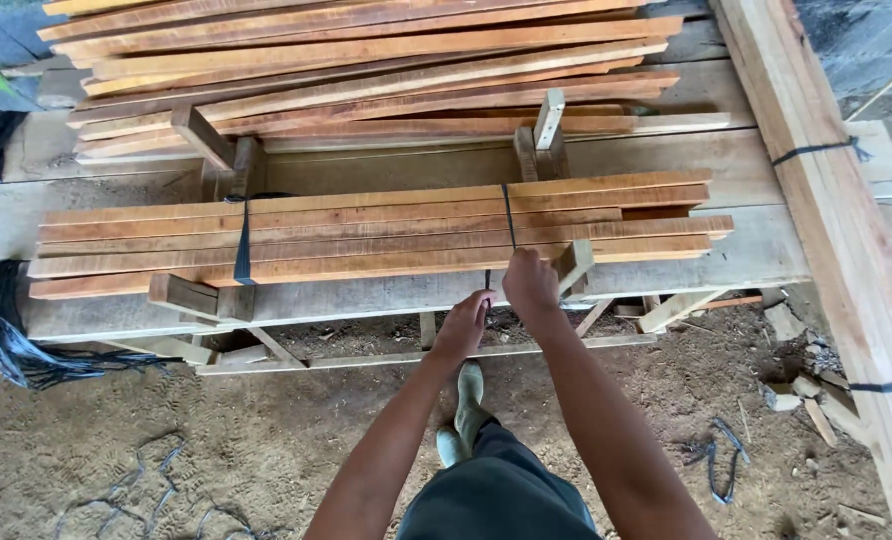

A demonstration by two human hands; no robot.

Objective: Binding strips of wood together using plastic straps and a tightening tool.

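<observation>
left hand (463,322): my fingers are pinched narrow on the loose end of the black strap (509,215), just below the front edge of the bundle.
right hand (530,285): closed on the same strap where it comes down off the front slat; i cannot tell exactly how the fingers lie, since the back of the hand hides them.
bundle of slats (366,235): a flat stack of reddish wooden slats lying lengthwise across the counter (756,255), right in front of me.
black strap: runs over the top of the bundle near its right half and down to my two hands.
second strap (243,245): already wrapped around the left part of the same bundle.
loose pile (366,70): more slats heaped behind, not bound.
wooden stops (548,125): short upright blocks standing behind the bundle.
doing it well: i'd judge the strap should stay square across the slats, not slanted, with the slat ends kept even, and the pull kept steady from both hands so the stack doesn't fan out.
risk: a jerk could shift the top slats or slip the strap off the front edge.
ground (216,450): sandy dirt with stray strap scraps by my boot (466,400).
</observation>
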